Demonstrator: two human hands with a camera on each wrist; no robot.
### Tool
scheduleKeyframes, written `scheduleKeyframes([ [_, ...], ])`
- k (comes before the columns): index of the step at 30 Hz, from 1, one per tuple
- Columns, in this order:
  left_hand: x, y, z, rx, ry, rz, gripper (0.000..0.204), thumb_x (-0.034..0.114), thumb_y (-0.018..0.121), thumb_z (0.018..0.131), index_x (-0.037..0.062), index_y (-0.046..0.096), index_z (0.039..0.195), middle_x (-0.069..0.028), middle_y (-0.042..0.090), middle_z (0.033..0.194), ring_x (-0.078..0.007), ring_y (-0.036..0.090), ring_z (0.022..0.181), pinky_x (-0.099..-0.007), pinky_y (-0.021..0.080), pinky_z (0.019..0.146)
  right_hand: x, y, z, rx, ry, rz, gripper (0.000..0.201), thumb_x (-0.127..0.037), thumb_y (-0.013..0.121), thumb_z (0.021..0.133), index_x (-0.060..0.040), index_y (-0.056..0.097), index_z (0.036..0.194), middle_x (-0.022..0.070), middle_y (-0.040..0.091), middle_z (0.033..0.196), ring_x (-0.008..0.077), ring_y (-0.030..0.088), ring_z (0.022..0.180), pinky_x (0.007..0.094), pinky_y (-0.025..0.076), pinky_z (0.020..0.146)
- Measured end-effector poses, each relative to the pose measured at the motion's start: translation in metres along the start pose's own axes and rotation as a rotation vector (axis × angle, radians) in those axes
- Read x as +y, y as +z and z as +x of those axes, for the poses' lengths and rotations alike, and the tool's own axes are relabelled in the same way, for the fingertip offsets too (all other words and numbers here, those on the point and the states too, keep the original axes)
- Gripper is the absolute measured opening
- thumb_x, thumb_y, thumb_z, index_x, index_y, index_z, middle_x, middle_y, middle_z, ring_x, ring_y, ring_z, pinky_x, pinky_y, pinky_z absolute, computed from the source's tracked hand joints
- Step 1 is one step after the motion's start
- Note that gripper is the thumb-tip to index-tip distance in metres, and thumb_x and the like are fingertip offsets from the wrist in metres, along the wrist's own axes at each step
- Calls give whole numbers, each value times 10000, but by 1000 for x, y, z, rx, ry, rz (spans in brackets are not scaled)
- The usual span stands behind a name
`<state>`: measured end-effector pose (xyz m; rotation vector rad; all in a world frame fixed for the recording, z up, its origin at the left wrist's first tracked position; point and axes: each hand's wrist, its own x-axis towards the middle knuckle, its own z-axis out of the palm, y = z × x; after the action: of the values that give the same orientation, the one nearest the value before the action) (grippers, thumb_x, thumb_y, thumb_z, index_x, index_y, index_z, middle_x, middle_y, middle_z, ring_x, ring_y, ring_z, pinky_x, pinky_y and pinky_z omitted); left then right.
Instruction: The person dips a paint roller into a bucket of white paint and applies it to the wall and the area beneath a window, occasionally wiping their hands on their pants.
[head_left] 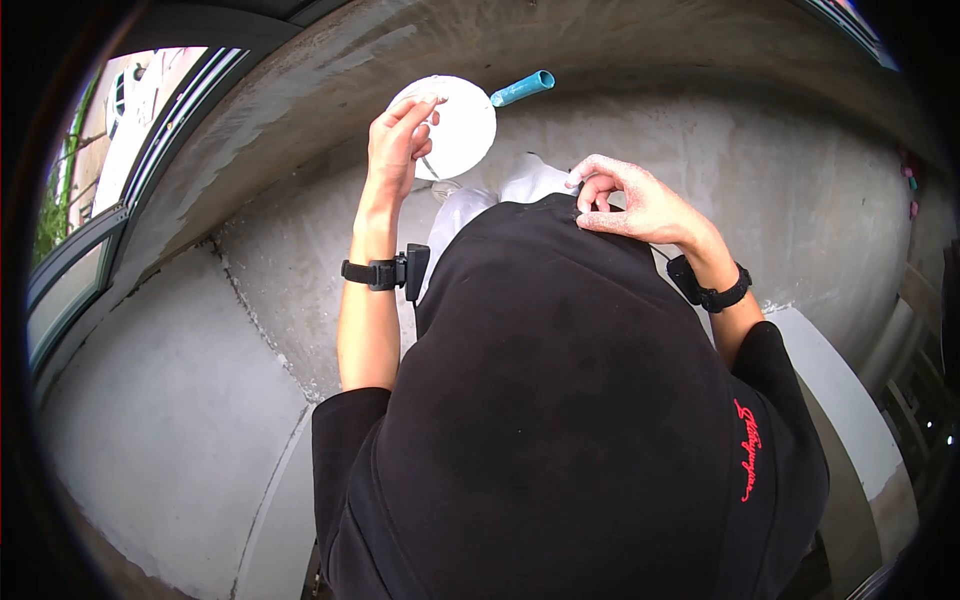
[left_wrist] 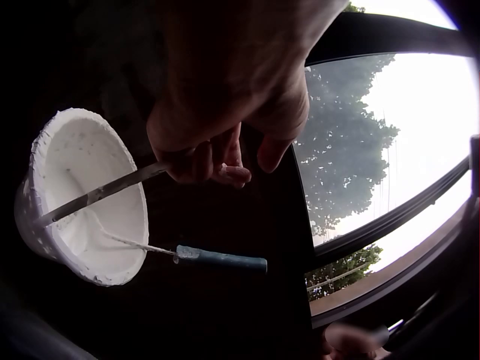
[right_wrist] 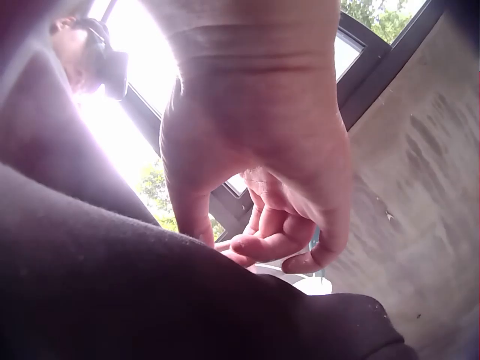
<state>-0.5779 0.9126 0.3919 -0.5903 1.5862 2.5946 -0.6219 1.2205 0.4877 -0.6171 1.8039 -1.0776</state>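
A white-coated bucket (head_left: 465,130) with wet white paint-like stuff inside is in front of the person. My left hand (head_left: 400,145) is over its left side, fingers curled round the bucket handle (left_wrist: 105,189), a flat grey strip running up from the rim in the left wrist view. A blue tool handle (head_left: 523,88) sticks out of the bucket on a thin wire shaft; its head is hidden inside. Dusted with white, my right hand (head_left: 635,205) is beside the black shirt's front, fingers loosely bent. Nothing shows between them in the right wrist view (right_wrist: 277,225).
Bare grey concrete wall (head_left: 700,130) curves round the front. A dark-framed window (head_left: 125,120) opens at the left, trees outside. Grey smooth surface (head_left: 170,400) lies at lower left, and a pale panel (head_left: 830,370) stands by the right elbow.
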Motion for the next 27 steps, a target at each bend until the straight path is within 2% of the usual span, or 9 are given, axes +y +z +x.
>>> scheduleKeyframes([
  [3,0,1,0,-4,-2,-3,216,184,602,932,-10,642,1020,-4,561,790,-9,338,532,-188,258,476,0,0,-1,29,-34,-12,320,-138,728,793,-74,571,1065,-49,587,754,73,443,682,244,385,653],
  [6,1,0,0,-1,-4,-10,218,184,607,930,-11,641,1020,-4,562,791,-8,344,539,-188,259,477,-5,-2,-2,28,16,-18,326,-110,734,777,-68,579,1060,-60,555,751,62,475,721,240,406,685],
  [13,0,-1,-1,2,-3,-8,229,190,610,930,-15,640,1029,-2,561,792,-6,349,544,-186,256,476,2,0,-2,33,-16,-5,320,-113,740,777,-63,582,1050,-62,547,753,63,473,721,239,406,687],
  [15,0,0,-1,3,-2,-7,228,190,609,931,-15,639,1026,-2,560,792,-6,348,544,-186,255,476,7,-1,-1,76,-39,10,330,-148,746,789,-71,577,1063,-60,582,753,61,429,682,242,374,623],
  [21,0,0,0,-1,-1,-17,224,193,609,931,-11,640,1018,0,554,790,-7,338,540,-187,252,474,4,-6,-1,43,17,15,306,-195,706,823,-52,564,1054,-39,661,751,55,422,640,231,355,605],
  [27,0,-1,-1,13,-1,3,224,200,615,927,-4,647,1013,4,549,787,-7,325,535,-191,250,480,-4,-3,2,78,-10,-9,252,-145,673,800,-43,574,1008,-52,653,743,47,432,654,228,355,609],
])
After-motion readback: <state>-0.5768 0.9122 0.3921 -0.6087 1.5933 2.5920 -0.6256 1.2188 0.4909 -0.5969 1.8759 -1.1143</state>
